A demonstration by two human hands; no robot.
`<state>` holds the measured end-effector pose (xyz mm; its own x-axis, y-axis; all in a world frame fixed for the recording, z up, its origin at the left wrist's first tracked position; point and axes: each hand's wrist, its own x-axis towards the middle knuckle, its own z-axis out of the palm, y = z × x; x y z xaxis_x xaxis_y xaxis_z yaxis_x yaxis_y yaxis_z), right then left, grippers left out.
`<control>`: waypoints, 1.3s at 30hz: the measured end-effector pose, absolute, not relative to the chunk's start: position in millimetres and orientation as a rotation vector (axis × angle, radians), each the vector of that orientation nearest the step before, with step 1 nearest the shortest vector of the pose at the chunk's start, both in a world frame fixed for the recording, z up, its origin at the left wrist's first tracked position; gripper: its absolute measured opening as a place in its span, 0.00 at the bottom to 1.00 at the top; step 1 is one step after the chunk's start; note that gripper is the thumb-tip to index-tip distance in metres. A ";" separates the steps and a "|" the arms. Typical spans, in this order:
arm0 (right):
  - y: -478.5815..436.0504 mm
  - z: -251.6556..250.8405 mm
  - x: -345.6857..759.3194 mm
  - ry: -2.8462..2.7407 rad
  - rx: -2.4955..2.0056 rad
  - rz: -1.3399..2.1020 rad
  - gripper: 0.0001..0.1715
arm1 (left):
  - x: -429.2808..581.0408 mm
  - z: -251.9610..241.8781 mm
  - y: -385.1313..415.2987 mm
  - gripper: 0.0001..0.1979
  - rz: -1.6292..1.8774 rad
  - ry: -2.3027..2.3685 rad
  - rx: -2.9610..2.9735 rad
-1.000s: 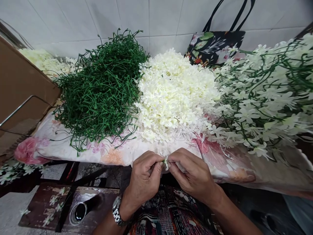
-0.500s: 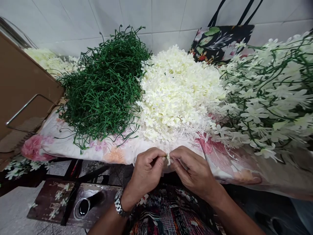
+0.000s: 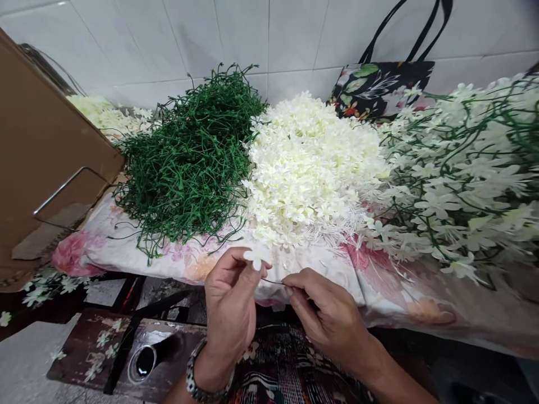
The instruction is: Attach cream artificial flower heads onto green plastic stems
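Two hands, close but not touching: our L hand [image 3: 229, 306] pinches one white flower [image 3: 256, 258] btwn thumb & fingers, petals clear of the grip, & our R hand [image 3: 328, 311] has a thin dark strand [image 3: 274, 281] nipped w/ thumb & forefinger. The strand bridges the gap from the L fingers to the R fingertips; its join w/ the flower is hidden, so we can't tell if it's seated. To do this well, we'd keep the L pinch light & near the flower's base, bc such thin petals prob. crease if squeezed. We'd also keep the R grip near the flower, as a long free length will prob. bend. Best to line up both, work gently along the strand's own line, & not twist. Holding them just over the near edge of the floral cloth [image 3: 345, 275] seems sensible, w/ a pale backdrop. Supplies sit handy: green stems [image 3: 185, 168] beyond the L hand, white blossoms [image 3: 315, 163] straight ahead btwn both, flower sprays [image 3: 442, 196] ahead & right of the R hand. We'd reach w/o dragging sleeves or wrists thru the tangle, esp. the L wristband [image 3: 197, 376], which could snag.
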<state>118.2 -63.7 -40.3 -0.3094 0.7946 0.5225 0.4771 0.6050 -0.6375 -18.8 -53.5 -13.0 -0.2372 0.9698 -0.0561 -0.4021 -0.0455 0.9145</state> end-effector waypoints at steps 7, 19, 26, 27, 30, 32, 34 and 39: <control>-58.2 -25.6 127.8 -2.223 -0.929 0.178 0.11 | -22.2 -20.8 -60.0 0.05 1.012 1.137 1.136; -27.9 -32.8 165.0 -2.182 -1.187 -0.079 0.08 | -17.1 -25.8 -50.2 0.07 1.214 1.243 0.591; -2.1 -34.6 163.8 -2.390 -1.274 -0.247 0.10 | -9.2 -24.4 -38.3 0.11 1.288 1.186 0.455; 0.1 -35.3 159.4 -2.412 -1.274 -0.251 0.10 | -8.4 -25.9 -37.8 0.11 1.285 1.175 0.458; 3.9 -38.0 151.4 -2.434 -1.268 -0.244 0.13 | -8.2 -29.3 -37.3 0.10 1.287 1.146 0.460; 3.7 -39.1 151.4 -2.421 -1.253 -0.225 0.14 | -8.6 -30.9 -37.1 0.10 1.308 1.141 0.463; 1.6 -39.3 153.8 -2.394 -1.244 -0.205 0.14 | -8.4 -32.6 -36.6 0.09 1.329 1.146 0.512; -9.0 -36.7 156.8 -2.282 -1.194 -0.146 0.13 | -0.4 -36.8 -35.0 0.05 1.311 1.164 0.812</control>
